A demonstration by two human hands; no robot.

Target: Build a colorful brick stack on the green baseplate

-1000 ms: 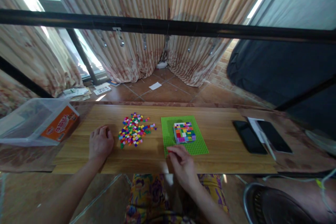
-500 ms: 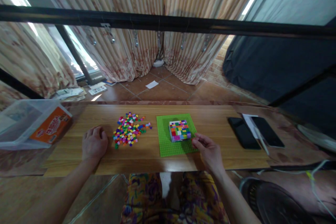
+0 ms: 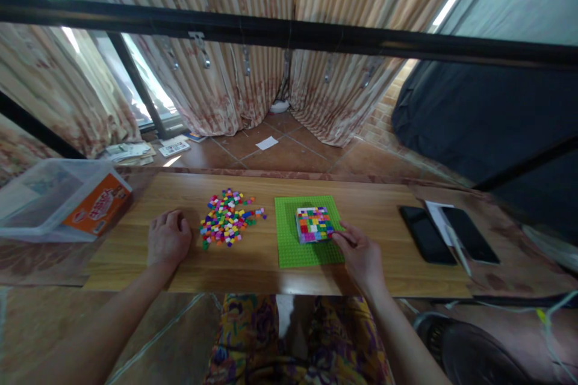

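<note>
A green studded baseplate (image 3: 286, 252) lies on the wooden board. On it stands a squarish block of small toy bricks (image 3: 315, 224), with a multicoloured top and pale sides. My right hand (image 3: 362, 255) is at the block's near right corner, thumb and forefinger pinched together. Whatever lies between the fingertips is too small or hidden to make out. My left hand (image 3: 169, 237) rests palm down on the board, holding nothing, its fingers slightly bent and the thumb apart. Just right of it spreads a heap of loose bricks (image 3: 228, 219) in many colours.
A clear plastic box (image 3: 45, 198) with an orange label stands at the far left. At the right lie a black phone (image 3: 427, 234), a second dark phone (image 3: 469, 234), white paper and a pen (image 3: 458, 249). A dark horizontal bar (image 3: 289, 30) crosses beyond the board.
My right fingertips have moved slightly up and in to the block's near right corner. The view has shifted a little; my left hand stays resting on the board.
</note>
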